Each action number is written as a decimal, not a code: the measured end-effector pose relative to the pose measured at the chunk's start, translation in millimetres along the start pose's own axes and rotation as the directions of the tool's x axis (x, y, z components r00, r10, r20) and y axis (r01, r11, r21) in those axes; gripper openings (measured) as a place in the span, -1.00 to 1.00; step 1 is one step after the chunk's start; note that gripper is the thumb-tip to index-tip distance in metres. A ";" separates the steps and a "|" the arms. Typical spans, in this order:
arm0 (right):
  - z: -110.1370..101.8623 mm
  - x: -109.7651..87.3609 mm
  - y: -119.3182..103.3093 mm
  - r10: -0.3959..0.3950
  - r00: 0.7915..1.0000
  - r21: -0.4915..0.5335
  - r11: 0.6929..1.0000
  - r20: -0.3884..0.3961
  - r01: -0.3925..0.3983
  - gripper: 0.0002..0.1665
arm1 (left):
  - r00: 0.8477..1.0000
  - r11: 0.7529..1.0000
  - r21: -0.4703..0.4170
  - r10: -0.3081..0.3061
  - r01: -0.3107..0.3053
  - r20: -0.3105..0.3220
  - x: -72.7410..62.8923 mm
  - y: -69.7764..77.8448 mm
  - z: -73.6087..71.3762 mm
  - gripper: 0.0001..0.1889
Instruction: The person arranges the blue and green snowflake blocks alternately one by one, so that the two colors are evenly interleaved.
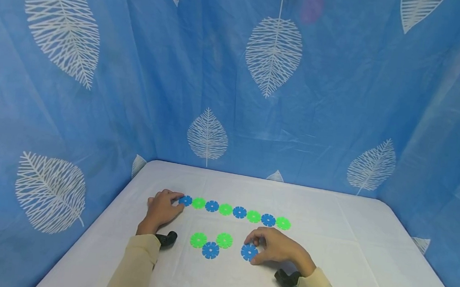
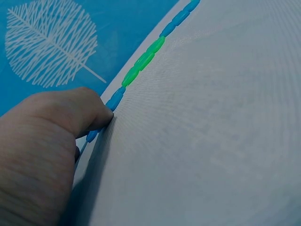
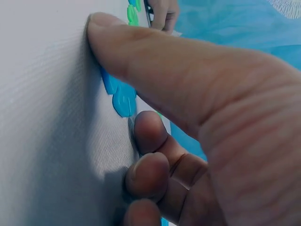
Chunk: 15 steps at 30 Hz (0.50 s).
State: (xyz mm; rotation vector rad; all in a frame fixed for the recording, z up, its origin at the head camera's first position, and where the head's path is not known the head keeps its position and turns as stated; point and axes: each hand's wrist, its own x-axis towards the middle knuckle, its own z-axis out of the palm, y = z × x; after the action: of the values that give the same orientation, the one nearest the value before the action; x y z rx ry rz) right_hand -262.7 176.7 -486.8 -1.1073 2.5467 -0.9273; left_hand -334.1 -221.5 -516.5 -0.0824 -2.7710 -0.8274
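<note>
My left hand [image 1: 162, 208] holds the blue notched plastic disc [image 1: 185, 200] at the left end of a row, forefinger at its far edge and thumb at its near edge. Green and blue discs alternate along this row, ending at a green disc [image 1: 283, 223]. Nearer me, my right hand [image 1: 276, 247] has thumb and forefinger at opposite edges of another blue disc [image 1: 249, 252], which lies on the cloth. In the right wrist view the thumb covers part of that blue disc [image 3: 123, 100]. The left thumb partly hides its blue disc [image 2: 115, 99] in the left wrist view.
Left of my right hand lie two green discs [image 1: 198, 240] [image 1: 225, 240] with a blue disc [image 1: 210, 250] between and slightly nearer. A white cloth [image 1: 328, 245] covers the table. Blue curtains [image 1: 321, 101] with white leaf prints stand behind and at both sides.
</note>
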 end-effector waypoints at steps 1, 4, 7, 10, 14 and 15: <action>-0.3 0.1 -0.5 0.003 1.000 0.005 1.000 0.001 -0.003 -0.49 | 1.000 1.000 -0.002 0.000 0.000 0.001 0.0 0.1 -0.5 -0.58; -0.2 0.7 -1.9 0.046 0.999 0.003 0.999 0.008 -0.046 -0.49 | 1.000 1.000 -0.003 0.001 -0.001 0.002 -0.2 0.7 -1.5 -0.58; 0.5 1.0 -2.7 0.076 0.997 0.004 0.997 0.011 -0.076 -0.49 | 1.000 1.000 -0.005 -0.004 0.004 0.000 -0.6 1.6 -1.4 -0.58; 1.4 1.2 -3.5 0.081 0.997 0.005 0.997 0.004 -0.081 -0.48 | 1.000 1.000 -0.008 -0.006 0.006 -0.007 -0.8 2.0 -0.8 -0.59; 2.2 1.6 -3.9 0.068 0.998 0.016 0.998 -0.006 -0.067 -0.47 | 1.000 1.000 -0.011 -0.006 0.006 -0.013 -0.5 2.1 -0.8 -0.59; 2.3 1.8 -3.8 0.066 0.998 0.017 0.998 -0.007 -0.066 -0.47 | 1.000 1.000 -0.010 -0.006 0.005 -0.013 -0.4 2.1 -0.9 -0.59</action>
State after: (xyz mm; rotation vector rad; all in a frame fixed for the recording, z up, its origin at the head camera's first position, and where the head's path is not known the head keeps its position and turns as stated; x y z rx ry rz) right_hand -260.8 172.4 -486.1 -1.0103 2.5601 -0.9358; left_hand -333.3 -220.3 -514.8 -0.0709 -2.7560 -0.8404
